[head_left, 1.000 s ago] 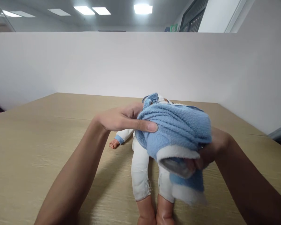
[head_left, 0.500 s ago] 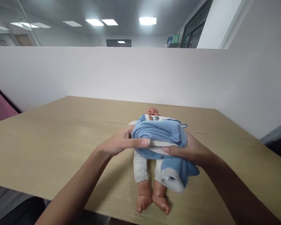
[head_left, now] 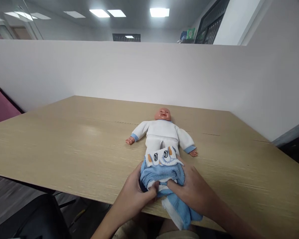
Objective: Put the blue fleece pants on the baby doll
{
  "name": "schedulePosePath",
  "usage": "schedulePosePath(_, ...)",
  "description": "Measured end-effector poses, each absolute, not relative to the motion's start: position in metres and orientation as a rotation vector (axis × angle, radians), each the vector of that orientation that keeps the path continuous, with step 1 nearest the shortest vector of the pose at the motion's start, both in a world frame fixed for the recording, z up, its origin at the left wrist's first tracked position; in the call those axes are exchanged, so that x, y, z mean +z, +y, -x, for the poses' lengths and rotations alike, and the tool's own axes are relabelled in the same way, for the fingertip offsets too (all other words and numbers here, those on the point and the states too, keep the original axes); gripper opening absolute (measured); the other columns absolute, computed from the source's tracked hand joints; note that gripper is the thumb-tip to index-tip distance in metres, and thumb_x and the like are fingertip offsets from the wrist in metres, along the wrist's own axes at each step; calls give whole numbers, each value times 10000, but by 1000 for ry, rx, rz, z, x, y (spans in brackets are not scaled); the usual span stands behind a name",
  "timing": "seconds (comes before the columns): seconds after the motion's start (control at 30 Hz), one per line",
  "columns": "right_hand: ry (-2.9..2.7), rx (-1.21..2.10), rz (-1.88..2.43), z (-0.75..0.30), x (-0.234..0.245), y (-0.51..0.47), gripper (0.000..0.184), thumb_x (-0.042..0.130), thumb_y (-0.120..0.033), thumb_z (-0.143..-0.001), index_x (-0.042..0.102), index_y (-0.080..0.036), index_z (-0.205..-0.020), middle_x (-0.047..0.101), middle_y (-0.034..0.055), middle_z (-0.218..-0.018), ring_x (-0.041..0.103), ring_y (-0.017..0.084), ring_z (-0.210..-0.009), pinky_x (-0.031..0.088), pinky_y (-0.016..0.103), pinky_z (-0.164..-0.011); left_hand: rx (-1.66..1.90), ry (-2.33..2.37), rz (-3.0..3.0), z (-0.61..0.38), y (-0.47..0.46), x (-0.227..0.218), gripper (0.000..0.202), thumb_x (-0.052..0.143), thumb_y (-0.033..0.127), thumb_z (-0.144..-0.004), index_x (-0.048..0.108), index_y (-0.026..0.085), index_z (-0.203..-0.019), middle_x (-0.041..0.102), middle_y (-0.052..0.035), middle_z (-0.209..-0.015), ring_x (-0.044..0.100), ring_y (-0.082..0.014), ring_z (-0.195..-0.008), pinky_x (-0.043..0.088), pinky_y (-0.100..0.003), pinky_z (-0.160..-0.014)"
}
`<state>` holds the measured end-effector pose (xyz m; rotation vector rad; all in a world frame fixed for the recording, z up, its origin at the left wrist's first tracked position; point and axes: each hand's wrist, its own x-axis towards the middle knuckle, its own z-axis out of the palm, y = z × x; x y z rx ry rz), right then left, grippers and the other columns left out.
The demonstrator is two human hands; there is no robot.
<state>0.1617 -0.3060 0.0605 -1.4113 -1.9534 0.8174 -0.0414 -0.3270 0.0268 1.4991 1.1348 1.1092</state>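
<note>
A baby doll [head_left: 161, 132] in white clothes lies on its back on the wooden table [head_left: 64, 142], head away from me, arms spread. A bunched blue fleece garment [head_left: 161, 171] with a white embroidered face patch covers its legs near the table's front edge. My left hand [head_left: 137, 191] grips the garment's left side, thumb pinching the fabric. My right hand [head_left: 191, 189] grips its right side, fingers curled into the cloth. Part of the garment hangs over the table edge. The doll's legs and feet are hidden under it.
A white partition wall [head_left: 139, 73] runs along the table's far and right sides. A pink object [head_left: 0, 106] sits at the far left. A dark chair [head_left: 30, 219] stands below the table's front left edge.
Both hands have pulled the blue garment down from the doll's chest to its legs. The doll's torso, arms and head now lie uncovered.
</note>
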Motion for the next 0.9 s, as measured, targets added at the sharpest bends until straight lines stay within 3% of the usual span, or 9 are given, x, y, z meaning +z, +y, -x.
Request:
schedulePosePath(0.1,-2006,823,1390,-158,49,-298,356,628,-164,-797,710,-228,-1138,737,68,-1212,680,284,-1157,518,465,-1075,1083,1248,-1588,41,-320,11,515,670,309,-907,600,209,-1408,691,-104,-1363,646,-294,-1265,509,-424,-1100)
schedulePosePath(0.27,-2024,751,1384,-155,37,-284,318,619,-155,-813,695,-217,-1115,738,61,-1161,688,270,-1105,531,429,-1009,1011,1367,-1696,38,-301,-1,424,595,305,-959,597,208,-1372,726,-84,-1207,664,-274,-1132,494,-397,-1034)
schedulePosePath(0.43,-2040,593,1406,-151,34,-265,314,622,-174,-833,678,-192,-1141,717,85,-1179,667,287,-1135,516,451,-1027,1010,1381,-1761,38,-274,0,363,578,275,-956,616,187,-1307,738,-84,-1170,674,-263,-1094,489,-373,-1008)
schedulePosePath(0.6,-2071,637,1355,-148,48,-262,339,605,-153,-832,687,-199,-1158,720,73,-1193,664,265,-1150,503,416,-1038,972,1329,-1685,49,-273,12,454,603,268,-934,581,182,-1379,701,-105,-1329,665,-271,-1197,498,-383,-1053)
schedulePosePath(0.8,-2063,836,1324,-146,72,-290,151,608,-134,-784,666,-201,-907,743,20,-977,674,195,-901,508,313,-851,837,1175,-1496,66,-322,32,658,701,429,-938,474,244,-1527,554,-83,-1565,547,-264,-1423,445,-367,-1188)
schedulePosePath(0.9,-2048,928,1361,-145,75,-295,77,602,-148,-790,648,-199,-826,734,8,-876,654,179,-805,499,294,-781,817,1233,-1503,64,-341,29,668,680,479,-959,447,281,-1553,561,-61,-1560,526,-259,-1442,429,-367,-1206)
